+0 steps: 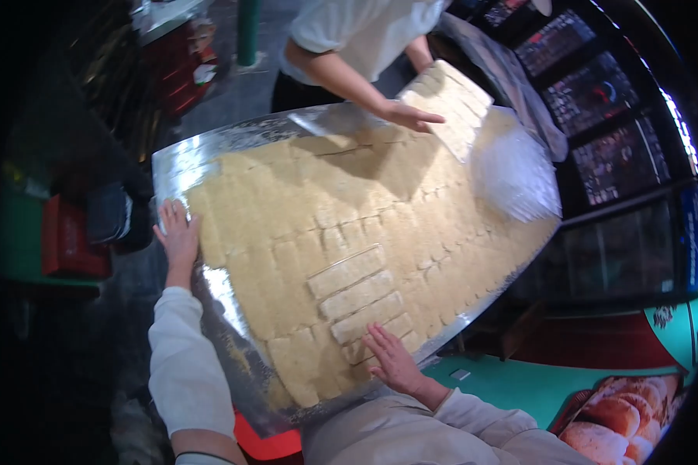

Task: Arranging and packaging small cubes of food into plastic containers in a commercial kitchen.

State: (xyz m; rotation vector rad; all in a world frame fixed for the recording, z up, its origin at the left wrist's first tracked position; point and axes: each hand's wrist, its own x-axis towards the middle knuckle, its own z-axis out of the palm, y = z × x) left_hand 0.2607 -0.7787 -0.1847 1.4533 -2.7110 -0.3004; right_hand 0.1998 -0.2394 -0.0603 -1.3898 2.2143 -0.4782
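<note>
My left hand [180, 235] rests on the left edge of a metal table [171, 165], fingers spread, beside a layer of pale, crumb-dusted strips [256, 209] that look like dough. My right hand [396, 361] lies palm down at the lower end of a clear plastic tray [344, 264]. Several floury strips [358, 296] sit side by side in that tray, on top of the larger layer. My fingertips touch or hover just over the lowest strips; which of the two cannot be told. Neither hand grips anything.
Across the table a co-worker's hand [410, 115] supports another tray of strips [451, 104], tilted. A stack of clear plastic trays [517, 174] stands at the table's right end. Red crates [72, 238] lie left; a glass-fronted cabinet [611, 256] is at right.
</note>
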